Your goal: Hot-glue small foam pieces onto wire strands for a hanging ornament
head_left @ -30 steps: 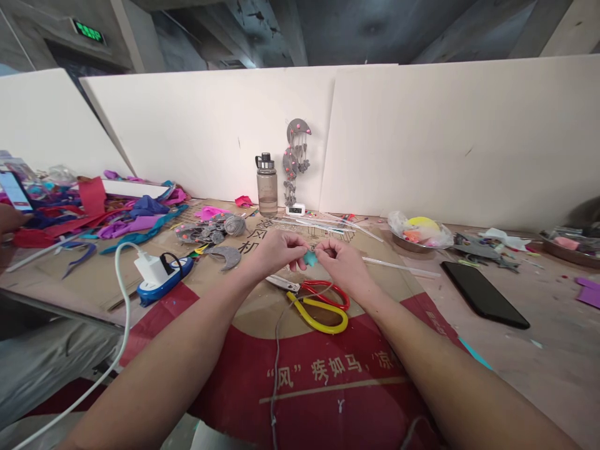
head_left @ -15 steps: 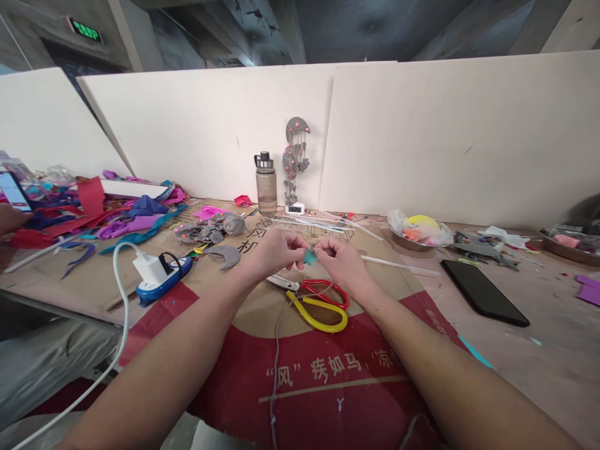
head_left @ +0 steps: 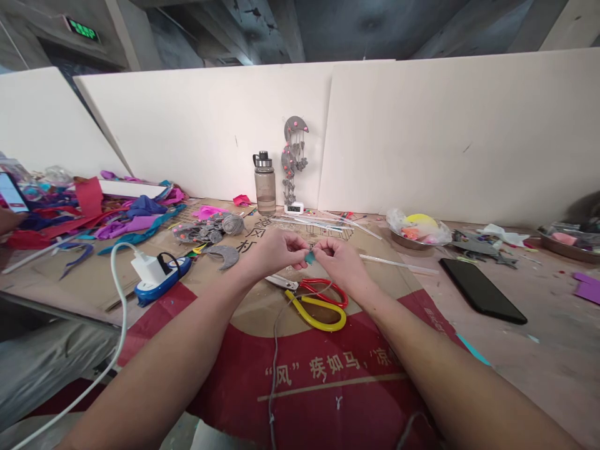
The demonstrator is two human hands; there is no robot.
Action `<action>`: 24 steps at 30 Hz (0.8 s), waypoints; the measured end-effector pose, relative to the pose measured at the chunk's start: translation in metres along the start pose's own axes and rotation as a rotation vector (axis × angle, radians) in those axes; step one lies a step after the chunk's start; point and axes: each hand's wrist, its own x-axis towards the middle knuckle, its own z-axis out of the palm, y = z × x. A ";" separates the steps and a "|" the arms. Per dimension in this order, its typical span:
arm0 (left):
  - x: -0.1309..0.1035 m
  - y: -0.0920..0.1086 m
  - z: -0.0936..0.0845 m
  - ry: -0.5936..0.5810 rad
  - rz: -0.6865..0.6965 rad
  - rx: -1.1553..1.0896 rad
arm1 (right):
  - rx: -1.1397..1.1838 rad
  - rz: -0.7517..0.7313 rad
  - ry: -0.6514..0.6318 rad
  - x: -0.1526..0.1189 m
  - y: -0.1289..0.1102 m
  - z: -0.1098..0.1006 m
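Observation:
Between the fingertips of both hands is a small teal piece [head_left: 310, 257], mostly covered by the fingers; its exact kind is too small to make out. My left hand [head_left: 283, 249] pinches its left side, and my right hand [head_left: 338, 257] pinches its right side. Just below the hands lie scissors [head_left: 323, 319] with one yellow and one red handle, blades pointing left. A grey yarn strand [head_left: 275, 350] runs over the scissors and down the cardboard [head_left: 244, 400]. Left of my left hand rests a grey felt crescent [head_left: 225, 255].
Behind stand a water bottle [head_left: 265, 187], a grey moon hanging ornament [head_left: 294, 150] and a small white clock [head_left: 294, 209]. A phone [head_left: 482, 290] lies right. Left are a power strip [head_left: 164, 282], a grey yarn ball [head_left: 233, 223] and colourful fabric scraps [head_left: 140, 215]. Another person's hand [head_left: 10, 220] shows far left.
The fingers have closed in a little around the teal piece, so less of it shows. The whole view has shifted slightly; the other things lie as before.

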 end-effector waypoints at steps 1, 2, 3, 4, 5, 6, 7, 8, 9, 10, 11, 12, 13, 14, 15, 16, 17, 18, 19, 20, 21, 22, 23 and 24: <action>0.000 -0.001 0.001 0.012 0.016 0.036 | -0.009 -0.006 0.000 0.000 0.000 0.000; 0.000 -0.001 0.001 0.024 0.030 0.071 | -0.023 -0.012 0.002 0.000 0.000 0.000; -0.001 0.000 0.002 0.032 0.041 0.105 | -0.039 -0.020 0.004 -0.001 -0.001 0.001; -0.001 0.001 0.002 0.036 0.051 0.134 | -0.055 -0.027 0.005 -0.001 -0.001 0.001; -0.002 0.002 0.003 0.039 0.059 0.156 | -0.067 -0.033 0.003 -0.002 -0.002 0.001; -0.002 0.004 0.003 0.042 0.063 0.170 | -0.075 -0.038 0.000 -0.003 -0.002 0.002; -0.003 0.005 0.003 0.043 0.060 0.174 | -0.080 -0.041 -0.002 -0.003 -0.003 0.002; -0.003 0.006 0.002 0.042 0.050 0.163 | -0.082 -0.040 -0.005 -0.003 -0.003 0.002; -0.003 0.007 0.002 0.038 0.034 0.135 | -0.082 -0.038 -0.009 -0.004 -0.004 0.002; -0.003 0.008 0.002 0.029 0.008 0.087 | -0.081 -0.036 -0.012 -0.004 -0.005 0.002; -0.003 0.009 0.001 0.014 -0.023 0.025 | -0.079 -0.034 -0.016 -0.004 -0.005 0.001; -0.003 0.010 0.001 -0.008 -0.057 -0.043 | -0.075 -0.030 -0.019 -0.004 -0.006 0.001; -0.003 0.010 0.000 -0.033 -0.087 -0.106 | -0.068 -0.024 -0.022 -0.003 -0.006 0.000; -0.002 0.011 0.000 -0.056 -0.111 -0.156 | -0.061 -0.019 -0.026 -0.003 -0.006 -0.001; -0.002 0.011 0.000 -0.073 -0.128 -0.187 | -0.056 -0.017 -0.028 -0.003 -0.005 -0.001; -0.002 0.010 0.001 -0.080 -0.138 -0.198 | -0.055 -0.016 -0.031 -0.002 -0.005 -0.002; -0.002 0.010 0.002 -0.078 -0.143 -0.193 | -0.062 -0.019 -0.031 -0.002 -0.005 -0.002; -0.001 0.009 0.003 -0.068 -0.148 -0.180 | -0.075 -0.026 -0.026 -0.002 -0.004 -0.002; -0.001 0.008 0.004 -0.056 -0.152 -0.163 | -0.093 -0.033 -0.018 -0.002 -0.004 -0.002; -0.001 0.007 0.005 -0.045 -0.155 -0.142 | -0.112 -0.042 -0.007 -0.002 -0.004 -0.001; -0.001 0.007 0.006 -0.034 -0.155 -0.117 | -0.127 -0.053 0.001 -0.003 -0.004 -0.001; -0.001 0.006 0.006 -0.020 -0.151 -0.088 | -0.135 -0.066 0.006 -0.003 -0.004 -0.001; -0.001 0.006 0.006 -0.003 -0.143 -0.057 | -0.134 -0.079 0.005 -0.004 -0.004 -0.001; -0.001 0.005 0.006 0.017 -0.133 -0.025 | -0.129 -0.093 0.001 -0.004 -0.004 -0.001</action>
